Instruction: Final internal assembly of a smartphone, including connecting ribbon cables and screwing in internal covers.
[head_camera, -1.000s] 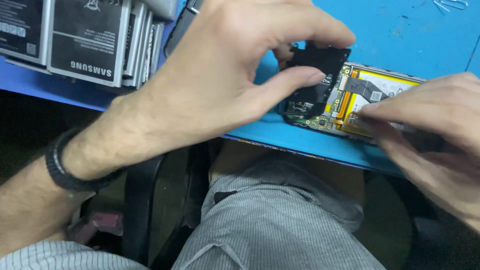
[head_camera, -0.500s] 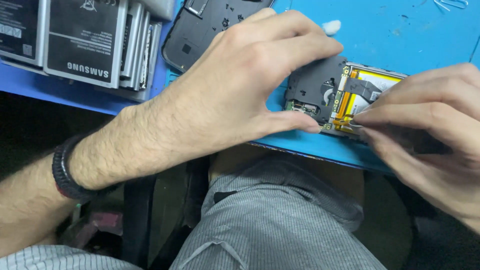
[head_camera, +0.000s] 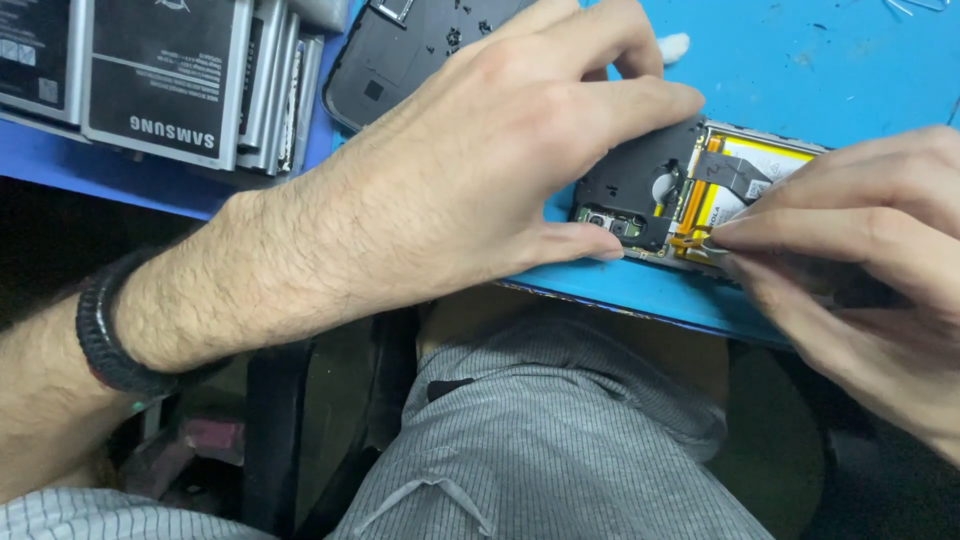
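Observation:
An opened phone (head_camera: 745, 175) lies near the front edge of the blue mat (head_camera: 840, 70), showing a yellow-edged battery and an orange strip. A black inner cover (head_camera: 635, 185) lies flat over its left end. My left hand (head_camera: 480, 170) clamps that end, thumb on the near edge and fingers over the far edge. My right hand (head_camera: 860, 230) comes in from the right, its fingertips pinched on a thin tool (head_camera: 700, 243) whose tip touches the orange strip. The phone's right end is hidden under this hand.
A black back cover (head_camera: 400, 60) lies on the mat behind my left hand. Several flat batteries (head_camera: 160, 80) are stacked at the far left. A small white scrap (head_camera: 675, 45) lies beyond the phone. My grey-trousered lap (head_camera: 540, 430) is below the table edge.
The black inner cover, held tilted up by my left hand a second ago, now lies flat on the phone. My left hand has come down over it. My right hand has barely moved.

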